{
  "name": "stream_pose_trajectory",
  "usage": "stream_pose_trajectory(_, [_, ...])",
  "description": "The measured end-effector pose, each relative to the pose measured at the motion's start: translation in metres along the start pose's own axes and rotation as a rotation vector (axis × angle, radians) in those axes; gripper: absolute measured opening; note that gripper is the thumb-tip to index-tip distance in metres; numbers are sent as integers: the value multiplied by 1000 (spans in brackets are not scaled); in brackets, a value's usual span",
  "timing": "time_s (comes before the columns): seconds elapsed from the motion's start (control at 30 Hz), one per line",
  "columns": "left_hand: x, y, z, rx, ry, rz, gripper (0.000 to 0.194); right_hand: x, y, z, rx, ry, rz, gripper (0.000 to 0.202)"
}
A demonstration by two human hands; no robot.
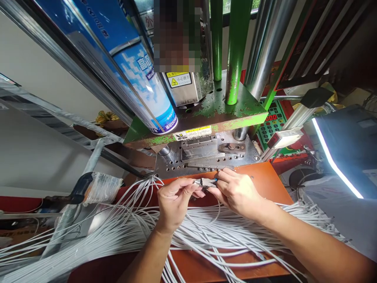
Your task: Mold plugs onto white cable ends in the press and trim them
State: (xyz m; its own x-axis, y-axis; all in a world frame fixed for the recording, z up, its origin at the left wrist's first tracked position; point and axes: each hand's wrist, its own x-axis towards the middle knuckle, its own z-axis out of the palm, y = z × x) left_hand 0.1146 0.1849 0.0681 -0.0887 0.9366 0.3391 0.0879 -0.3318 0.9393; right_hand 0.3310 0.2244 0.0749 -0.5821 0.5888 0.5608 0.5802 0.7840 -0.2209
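My left hand (pixel 176 198) is pinched on a thin white cable end (pixel 197 182) in front of the press. Facing it, my right hand (pixel 237 191) is closed around small cutting pliers (pixel 207 182), whose grey jaws point left to the cable end. A bit of blue handle shows between my right fingers. Whether the jaws touch the cable I cannot tell. Just behind my hands lies a narrow metal mould bar (pixel 206 167) with several small slots. Below them spreads a thick layer of white cables (pixel 224 228).
A green press plate (pixel 194 118) on posts hangs above a steel bed (pixel 173 167) carrying a mould block (pixel 198 148). A blue spray can (pixel 141 74) stands on the plate. At right are a control panel (pixel 269 124) and a lit lamp (pixel 335 157). An orange table (pixel 265 181) lies underneath.
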Motion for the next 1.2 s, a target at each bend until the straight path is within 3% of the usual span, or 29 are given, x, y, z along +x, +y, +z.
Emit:
stream_pose_trajectory(0.33, [2, 3, 2, -19, 0, -73, 12, 0, 6, -2, -13, -52, -30, 45])
stream_pose_trajectory(0.63, [2, 2, -2, 23, -21, -15, 3, -2, 0, 3, -23, -77, -9, 49])
stream_pose_trajectory(0.9, [3, 1, 2, -42, -11, -82, 7, -8, -9, 10, 48, 14, 54, 54])
stream_pose_trajectory(1.07, [2, -4, 1, -103, -20, -119, 7, -8, -8, 11, 107, -25, 81, 57])
stream_pose_trajectory(1.2, [3, -8, 2, -187, -27, -126, 9, -6, -3, 6, 82, 23, 137, 58])
